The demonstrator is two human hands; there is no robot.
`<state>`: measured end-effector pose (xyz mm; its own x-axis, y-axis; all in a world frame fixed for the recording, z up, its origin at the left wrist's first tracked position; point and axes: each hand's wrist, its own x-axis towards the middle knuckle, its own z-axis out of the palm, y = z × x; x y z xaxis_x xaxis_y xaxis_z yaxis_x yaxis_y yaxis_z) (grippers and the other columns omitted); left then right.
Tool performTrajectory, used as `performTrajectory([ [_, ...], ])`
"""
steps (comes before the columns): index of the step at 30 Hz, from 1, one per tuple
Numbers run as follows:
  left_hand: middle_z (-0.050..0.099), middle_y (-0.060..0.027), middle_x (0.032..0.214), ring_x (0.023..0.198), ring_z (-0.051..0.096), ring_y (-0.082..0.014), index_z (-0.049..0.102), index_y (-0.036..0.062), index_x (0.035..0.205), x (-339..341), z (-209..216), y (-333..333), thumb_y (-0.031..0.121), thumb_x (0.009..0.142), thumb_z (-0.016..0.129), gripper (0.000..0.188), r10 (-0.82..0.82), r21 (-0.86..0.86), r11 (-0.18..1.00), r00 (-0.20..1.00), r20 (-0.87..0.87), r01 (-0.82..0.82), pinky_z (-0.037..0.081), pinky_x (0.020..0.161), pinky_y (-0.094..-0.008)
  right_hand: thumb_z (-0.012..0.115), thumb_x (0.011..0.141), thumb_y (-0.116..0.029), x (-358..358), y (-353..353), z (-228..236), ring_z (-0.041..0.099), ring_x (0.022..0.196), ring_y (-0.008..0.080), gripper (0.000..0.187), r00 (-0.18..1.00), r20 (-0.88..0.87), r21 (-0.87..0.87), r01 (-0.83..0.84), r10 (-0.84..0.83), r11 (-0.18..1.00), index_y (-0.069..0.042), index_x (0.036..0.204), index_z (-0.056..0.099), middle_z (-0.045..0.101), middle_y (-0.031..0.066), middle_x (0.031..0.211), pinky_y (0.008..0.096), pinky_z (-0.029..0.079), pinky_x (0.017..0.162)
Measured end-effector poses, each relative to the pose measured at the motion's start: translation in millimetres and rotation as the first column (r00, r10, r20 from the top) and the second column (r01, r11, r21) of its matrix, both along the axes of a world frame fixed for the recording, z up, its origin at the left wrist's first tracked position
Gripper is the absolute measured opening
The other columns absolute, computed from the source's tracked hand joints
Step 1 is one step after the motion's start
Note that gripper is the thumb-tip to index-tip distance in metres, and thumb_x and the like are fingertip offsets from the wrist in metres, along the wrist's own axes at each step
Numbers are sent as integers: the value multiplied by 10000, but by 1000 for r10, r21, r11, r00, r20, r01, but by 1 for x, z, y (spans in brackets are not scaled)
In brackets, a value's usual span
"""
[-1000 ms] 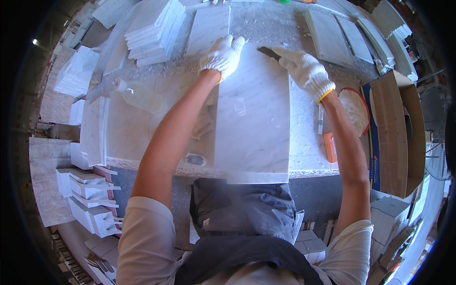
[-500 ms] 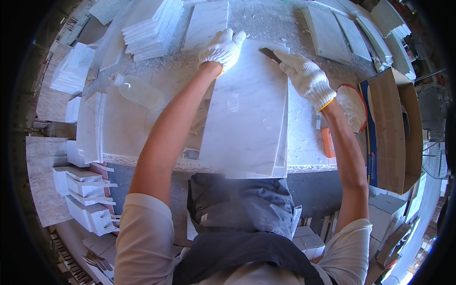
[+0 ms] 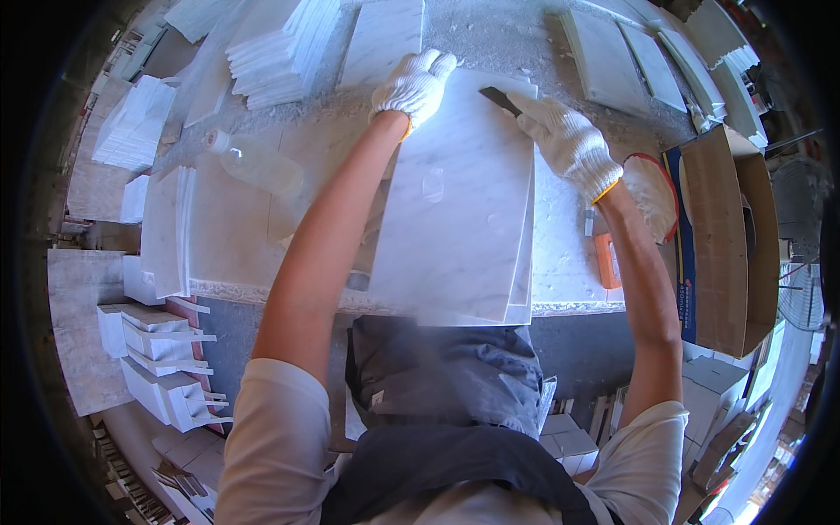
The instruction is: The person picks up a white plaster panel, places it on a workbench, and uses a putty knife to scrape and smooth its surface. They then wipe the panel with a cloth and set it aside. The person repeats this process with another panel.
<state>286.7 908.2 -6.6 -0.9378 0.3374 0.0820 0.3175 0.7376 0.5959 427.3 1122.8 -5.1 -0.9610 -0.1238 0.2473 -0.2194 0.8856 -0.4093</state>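
Observation:
A large white marble tile [image 3: 459, 219] with grey veins lies lengthwise on the stone worktop [image 3: 569, 245], its near end jutting over the bench edge. A second tile [image 3: 525, 293] shows just under it along the right and near edges. My left hand [image 3: 416, 86], in a white knit glove, grips the top tile's far left corner. My right hand [image 3: 567, 140], gloved too, rests at the far right corner and holds a dark flat blade [image 3: 500, 100] against the tile's far edge.
A clear plastic bottle [image 3: 254, 162] lies left of the tile. Stacked white tiles [image 3: 280, 52] sit at the far left, more slabs [image 3: 612, 57] at the far right. A red-rimmed bowl [image 3: 652, 197], an orange tool [image 3: 607, 261] and a cardboard box [image 3: 731, 236] stand on the right.
Both hands have shifted a little left and farther along the tile. The top tile has moved slightly off the one beneath, whose edge now shows.

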Motion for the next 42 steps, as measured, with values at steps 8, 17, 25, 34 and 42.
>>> performTrajectory([
  [8,569,-111,1436,1312,539,-362,585,215,1364,1,-1,-1,610,1017,337,581,13,24,1000,999,48,-14,439,1066,-478,538,1055,-264,-4,3,15,667,1105,338,388,997,82,-127,25,-15,992,-136,1416,600,684,203,1221,389,524,974],
  [17,573,-94,1455,1331,539,-339,588,210,1380,4,8,0,601,1014,369,579,37,-8,999,997,68,-36,446,1063,-475,538,1044,-230,-1,5,15,642,1140,329,386,992,124,46,-30,25,998,-129,1411,605,656,190,1280,378,492,1013],
  [25,464,-93,1547,1422,432,-322,474,169,1482,9,18,-1,654,1010,350,688,30,-26,999,985,167,-26,351,1156,-433,550,1045,-262,2,1,10,632,1190,318,396,994,109,24,-21,18,999,-107,1405,605,663,177,1299,374,482,1046],
  [34,601,-118,1378,1267,573,-344,578,194,1307,22,19,-6,502,1051,315,479,140,-113,984,990,-9,-140,476,1038,-463,623,1014,-225,46,-11,20,537,622,88,458,959,249,-608,262,-133,750,-77,1444,570,616,10,795,266,468,578],
  [42,417,-134,1590,1459,401,-274,354,93,1572,123,1,-71,483,1030,506,684,-45,342,940,982,185,-21,317,1184,-366,595,1019,-161,146,-40,16,512,642,58,445,958,208,-565,282,-197,775,-43,1446,561,631,-1,871,226,457,574],
])
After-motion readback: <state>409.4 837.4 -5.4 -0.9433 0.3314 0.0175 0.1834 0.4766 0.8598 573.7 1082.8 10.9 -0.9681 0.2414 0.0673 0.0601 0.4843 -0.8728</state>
